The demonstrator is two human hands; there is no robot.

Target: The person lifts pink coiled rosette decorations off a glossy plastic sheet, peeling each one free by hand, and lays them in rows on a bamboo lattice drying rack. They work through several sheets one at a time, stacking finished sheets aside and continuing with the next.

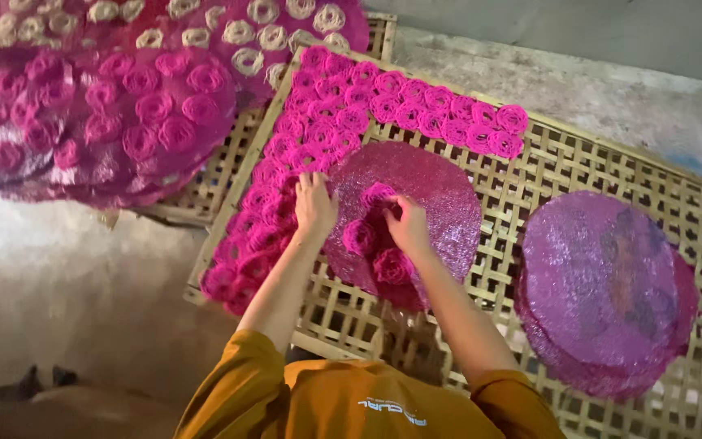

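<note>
Round pink glittery disc (432, 191) lies flat on the lattice, bearing three, perhaps four, pink coils (361, 236).
</note>
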